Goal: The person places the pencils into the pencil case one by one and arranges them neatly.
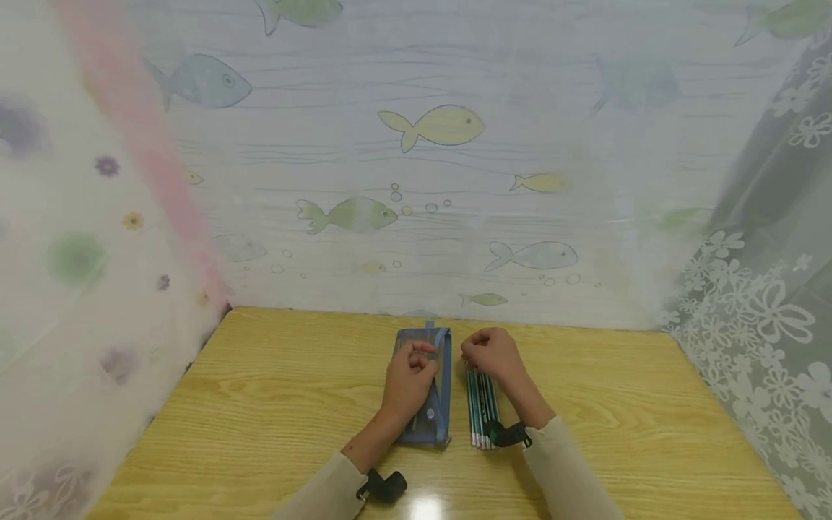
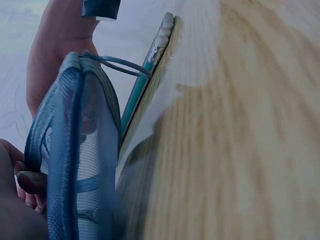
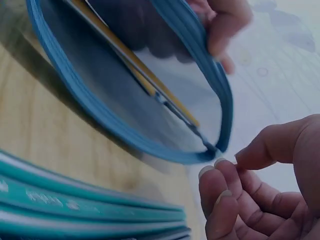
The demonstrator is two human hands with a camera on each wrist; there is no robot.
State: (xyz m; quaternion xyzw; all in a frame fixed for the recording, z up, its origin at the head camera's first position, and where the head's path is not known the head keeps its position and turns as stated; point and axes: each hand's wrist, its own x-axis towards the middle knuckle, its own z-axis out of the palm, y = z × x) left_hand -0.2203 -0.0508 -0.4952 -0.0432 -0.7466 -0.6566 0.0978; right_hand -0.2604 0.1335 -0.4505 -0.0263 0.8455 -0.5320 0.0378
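The mesh pencil case (image 1: 425, 415) lies on the counter (image 1: 273, 390) in front of the person, its blue zip (image 3: 90, 102) undone so that the mouth gapes along the right side; just to the right, apart from it, a row of teal pencils (image 1: 481, 408) lies side by side, rubber ends towards the person; the left hand (image 1: 411, 379) bends over the case, fingers curled, seeming to pinch the edge of the mouth between thumb and fingers; the right hand (image 1: 495, 352) is poised at the far ends of the pencils, its thumb and fingertips drawn nearly together; nothing shows between them, so I cannot tell whether it has hold of anything

The step in hand looks to be spreading the mouth of the case, with the pencils lying ready outside it; the next move seems to call for the left hand to hold that edge steady and wide, and for the right to work with a light, sure pinch, clear of the zip so that the soft mesh does not fold inwards
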